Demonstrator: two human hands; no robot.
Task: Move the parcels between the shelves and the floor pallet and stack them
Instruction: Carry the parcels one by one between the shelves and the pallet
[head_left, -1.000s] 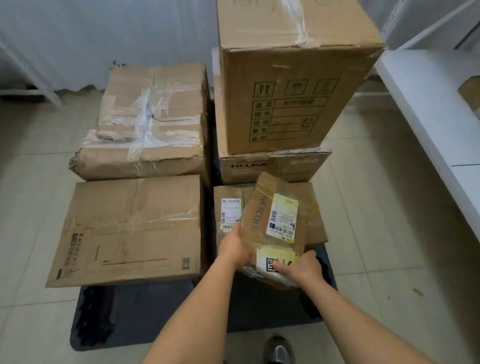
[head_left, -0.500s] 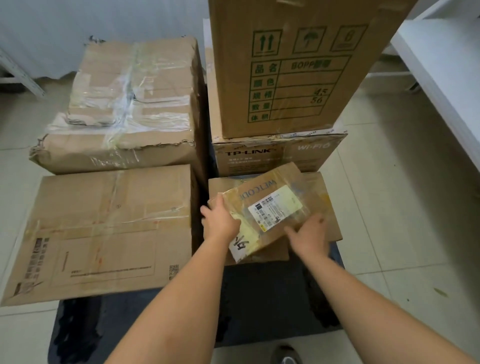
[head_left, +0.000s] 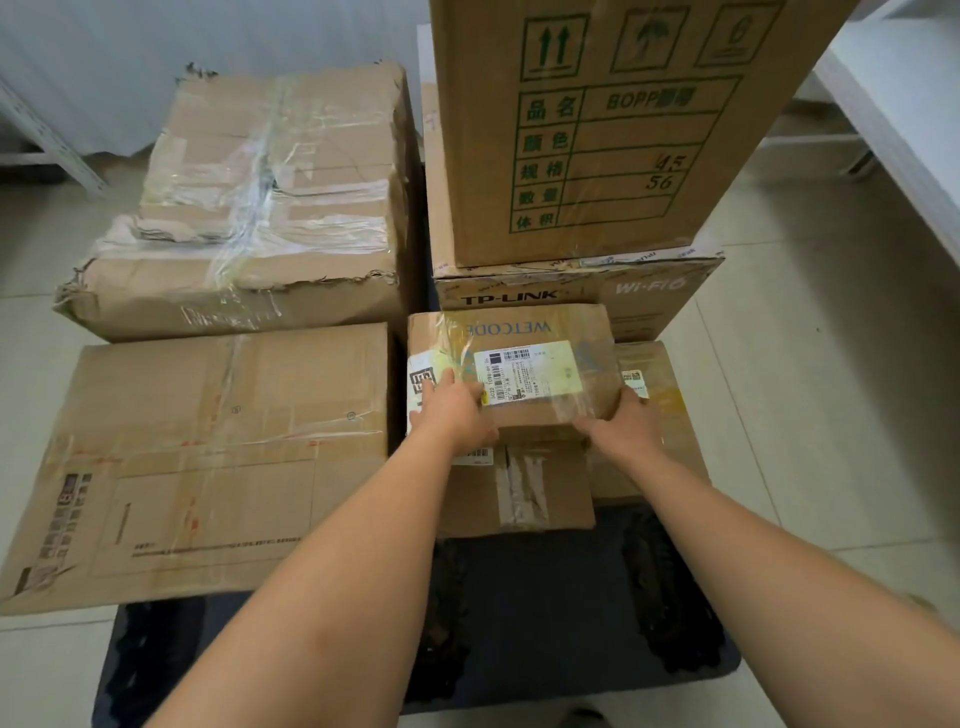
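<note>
Far left sits a torn taped box (head_left: 249, 208), with a flat carton (head_left: 208, 457) nearer. The left hand (head_left: 457, 415) and right hand (head_left: 621, 431) grip the near corners of a small parcel (head_left: 519, 364), flat atop low boxes (head_left: 519, 493) on the dark pallet (head_left: 545, 613). Behind it the TP-Link box (head_left: 649, 296) carries a tall carton (head_left: 597, 130).

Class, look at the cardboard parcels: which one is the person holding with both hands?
The small WETCODE parcel with the white shipping label, atop the front-right stack; left hand and right hand grip its near corners.
</note>
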